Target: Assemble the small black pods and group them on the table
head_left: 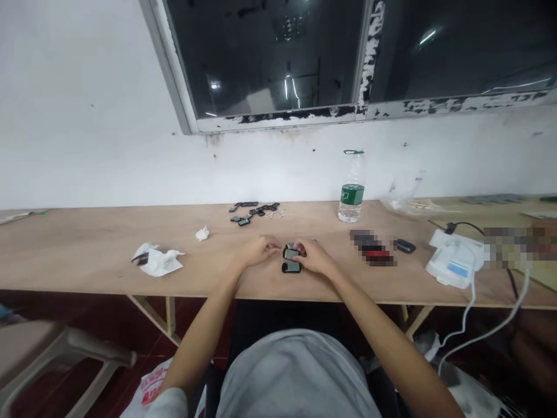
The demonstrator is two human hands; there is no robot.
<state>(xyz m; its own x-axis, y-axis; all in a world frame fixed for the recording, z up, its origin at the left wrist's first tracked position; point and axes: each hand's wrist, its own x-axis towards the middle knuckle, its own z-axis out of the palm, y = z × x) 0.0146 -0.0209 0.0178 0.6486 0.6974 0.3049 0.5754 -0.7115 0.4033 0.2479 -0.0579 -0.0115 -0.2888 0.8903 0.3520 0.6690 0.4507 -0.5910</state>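
My right hand (314, 256) grips a small black-rimmed piece with a grey face (291, 254) between thumb and fingers, just above the table. Close below it, nearer to me, lies a similar black and grey piece (291, 267). Part of something with a yellowish edge shows behind the held piece, mostly covered. To the left, my left hand (261, 251) has its fingertips pinched together and pointing at the held piece; anything between them is too small to make out.
Several similar dark pieces (255, 212) and small pale bits (275, 214) lie at the back. A water bottle (350, 197) stands back right, near a black oval object (405, 246) and a white device with cables (456, 262). Crumpled tissue (163, 261) lies left. A plastic stool (56, 348) stands below.
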